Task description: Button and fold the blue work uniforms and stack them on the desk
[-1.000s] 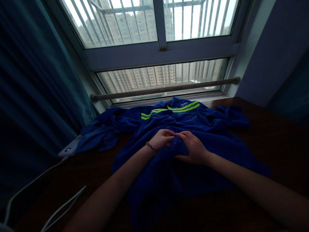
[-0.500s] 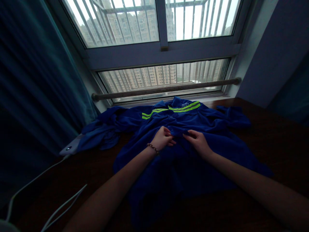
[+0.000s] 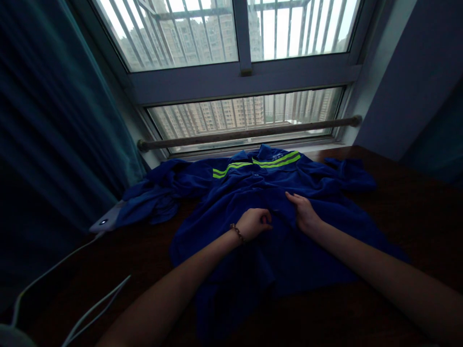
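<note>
A blue work jacket [image 3: 224,207] with yellow-green reflective stripes across its chest lies spread out, collar toward the window. One button shows below the stripes. My left hand [image 3: 255,224], with a beaded bracelet at the wrist, is over the middle of the jacket front. Its fingers are curled together; whether they pinch the fabric edge is hidden. Just to the right, my right hand [image 3: 306,214] rests at the jacket front, thumb and forefinger stretched out and apart from the left hand. Shadow darkens the lower part of the jacket.
Under the jacket is a dark brown wooden surface [image 3: 415,212]. A pale device [image 3: 106,219] with a white cable sits by the left sleeve, and another white cable loop [image 3: 97,308] lies nearer. A rail [image 3: 249,134] crosses the window; a blue curtain [image 3: 72,111] hangs left.
My hands were together at the jacket front, working the fabric between their fingers. They have parted; the left moved down toward me, and the right shifted right and loosened.
</note>
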### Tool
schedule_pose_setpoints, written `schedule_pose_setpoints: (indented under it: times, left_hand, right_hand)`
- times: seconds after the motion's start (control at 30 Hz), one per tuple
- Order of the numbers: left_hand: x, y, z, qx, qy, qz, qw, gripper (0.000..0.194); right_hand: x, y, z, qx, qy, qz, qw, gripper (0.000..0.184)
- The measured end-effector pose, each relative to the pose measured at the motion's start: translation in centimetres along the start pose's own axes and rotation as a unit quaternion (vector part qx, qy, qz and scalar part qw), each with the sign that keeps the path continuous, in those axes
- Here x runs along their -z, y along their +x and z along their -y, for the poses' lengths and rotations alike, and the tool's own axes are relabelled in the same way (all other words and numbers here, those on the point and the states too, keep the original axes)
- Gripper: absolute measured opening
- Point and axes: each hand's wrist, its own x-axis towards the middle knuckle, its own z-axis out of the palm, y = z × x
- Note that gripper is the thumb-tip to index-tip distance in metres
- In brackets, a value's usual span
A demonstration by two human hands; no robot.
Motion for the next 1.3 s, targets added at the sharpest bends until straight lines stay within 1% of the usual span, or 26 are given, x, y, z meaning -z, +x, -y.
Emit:
schedule_pose_setpoints:
  times: [0.03,0.1,0.17,0.23,0.27,0.33,0.4,0.53,0.63,0.7,0.83,0.93,1.03,1.1,1.13,1.17,1.2,1.27,1.3]
  left_hand:
    - [-0.1,0.0,0.0,-0.007,0.007,-0.017,1.000,0.018]
    - [-0.1,-0.2,0.0,-0.038,0.033,-0.067,0.997,0.027]
    - [-0.2,-0.4,-0.3,-0.099,0.074,-0.096,0.988,0.035]
    - [-0.3,-0.6,-0.6,-0.166,0.120,-0.087,0.975,0.033]
    - [-0.3,-0.7,-0.8,-0.189,0.139,-0.076,0.969,0.030]
    - [-0.4,-0.8,-1.1,-0.217,0.160,-0.056,0.961,0.028]
    - [-0.4,-0.9,-1.3,-0.230,0.159,-0.041,0.959,0.029]
    - [-0.4,-0.7,-1.2,-0.226,0.115,-0.039,0.967,0.030]
    - [-0.5,-0.3,-0.9,-0.218,0.047,-0.043,0.974,0.029]
    - [-0.6,-0.1,-0.6,-0.206,-0.003,-0.034,0.978,0.029]
    - [-1.0,0.0,-0.3,-0.162,-0.049,-0.006,0.986,0.028]
    - [-1.2,0.1,-0.3,-0.132,-0.061,-0.009,0.989,0.019]
    - [-1.2,0.3,-0.2,-0.139,-0.084,-0.027,0.986,0.009]
    - [-1.3,0.4,0.0,-0.156,-0.113,-0.057,0.980,0.011]
    - [-1.3,0.5,0.2,-0.162,-0.131,-0.072,0.975,0.015]
    - [-1.5,0.6,0.3,-0.163,-0.152,-0.081,0.971,0.019]
    - [-1.6,0.7,0.5,-0.160,-0.172,-0.086,0.968,0.022]
    - [-2.0,0.8,0.8,-0.149,-0.210,-0.085,0.963,0.020]
    - [-2.2,0.8,1.0,-0.141,-0.228,-0.081,0.960,0.016]
  right_hand:
    - [0.0,0.0,0.1,-0.005,0.006,-0.010,1.000,0.011]
    - [0.0,0.0,0.3,-0.016,0.016,-0.026,0.999,0.009]
    - [0.1,0.1,0.4,-0.028,0.019,-0.032,0.999,0.008]
    - [0.2,0.2,0.5,-0.032,0.016,-0.039,0.999,0.007]
    - [0.3,0.3,0.5,-0.030,0.014,-0.044,0.998,0.007]
    - [0.3,0.4,0.5,-0.022,0.008,-0.055,0.998,0.008]
    - [0.4,0.5,0.5,-0.015,0.002,-0.062,0.998,0.011]
    - [0.4,0.5,0.4,-0.001,-0.004,-0.059,0.998,0.015]
    - [0.3,0.4,0.4,0.006,-0.012,-0.052,0.999,0.018]
    - [0.1,0.2,0.4,0.013,-0.027,-0.034,0.999,0.021]
    - [-0.3,-0.6,0.3,0.042,-0.057,0.044,0.997,0.024]
    - [-0.5,-1.1,0.1,0.057,-0.089,0.095,0.990,0.026]
    - [-0.6,-1.5,0.0,0.068,-0.135,0.157,0.976,0.026]
    - [-0.7,-1.7,0.0,0.097,-0.198,0.201,0.954,0.025]
    - [-0.8,-1.8,0.1,0.126,-0.247,0.222,0.935,0.022]
    - [-0.8,-2.0,0.1,0.165,-0.304,0.242,0.907,0.018]
    - [-0.9,-2.2,0.1,0.213,-0.361,0.258,0.871,0.012]
    - [-0.9,-2.6,-0.2,0.318,-0.455,0.280,0.783,0.004]
    - [-0.8,-2.9,-0.4,0.366,-0.488,0.290,0.738,0.009]
